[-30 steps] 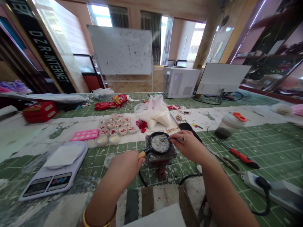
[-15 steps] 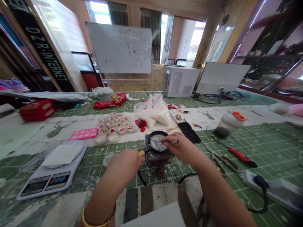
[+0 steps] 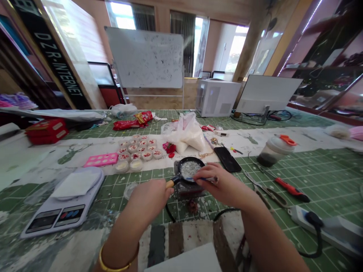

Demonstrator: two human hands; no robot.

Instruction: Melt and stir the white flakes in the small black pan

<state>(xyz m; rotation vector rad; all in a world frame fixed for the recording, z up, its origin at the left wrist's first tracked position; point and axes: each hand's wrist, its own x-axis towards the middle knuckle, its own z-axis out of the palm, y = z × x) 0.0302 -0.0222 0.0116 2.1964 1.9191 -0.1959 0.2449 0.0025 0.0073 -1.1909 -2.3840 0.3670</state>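
A small black pan (image 3: pixel 190 168) with pale flaky stuff in it sits on a little dark heater (image 3: pixel 189 188) on the green cutting mat. My left hand (image 3: pixel 150 198) is closed around the pan's wooden handle (image 3: pixel 169 183). My right hand (image 3: pixel 222 185) pinches a thin blue-tipped stick (image 3: pixel 202 179), its tip at the near rim of the pan.
A white kitchen scale (image 3: pixel 64 204) lies at the left. Several small filled cups (image 3: pixel 138 150), a pink mould (image 3: pixel 101 160) and a white plastic bag (image 3: pixel 185 134) stand behind the pan. A black phone (image 3: pixel 227 159), scissors (image 3: pixel 265 192), a red cutter (image 3: pixel 292 189) and a power strip (image 3: pixel 326 223) lie to the right.
My right hand drew the stick from the pan's middle toward its near rim. My left hand kept its hold on the handle.
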